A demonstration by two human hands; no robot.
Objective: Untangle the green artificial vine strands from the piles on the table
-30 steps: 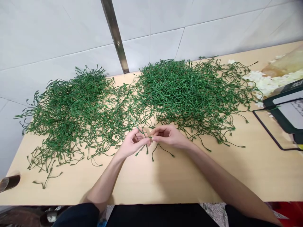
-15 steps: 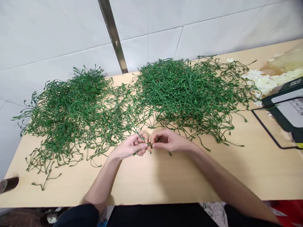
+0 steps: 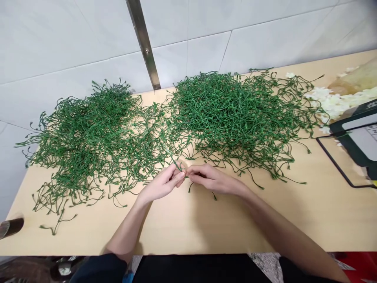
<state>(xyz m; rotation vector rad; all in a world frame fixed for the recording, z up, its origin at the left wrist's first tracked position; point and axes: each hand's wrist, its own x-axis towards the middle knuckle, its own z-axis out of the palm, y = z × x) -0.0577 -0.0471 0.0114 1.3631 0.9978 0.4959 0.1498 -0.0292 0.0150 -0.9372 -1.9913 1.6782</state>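
My left hand (image 3: 163,182) and my right hand (image 3: 210,179) meet fingertip to fingertip over the wooden table (image 3: 188,224). Both pinch thin green plastic stems (image 3: 176,161) between thumb and fingers; one stem sticks up and left from my left hand, and short ends hang below my right hand. Just behind the hands lie two big tangled heaps of the same green stems, one on the left (image 3: 91,129) and one on the right (image 3: 235,110).
A white tiled wall with a metal strip (image 3: 144,43) rises behind the table. White petals (image 3: 330,103) and a dark tray-like thing with a black wire frame (image 3: 356,137) sit at the right. A dark cylinder (image 3: 11,227) lies at the left edge.
The hands stayed together at the table's middle, shifting slightly and reworking their pinch on the stems. The stem ends hanging below my right hand show again after being tucked in.
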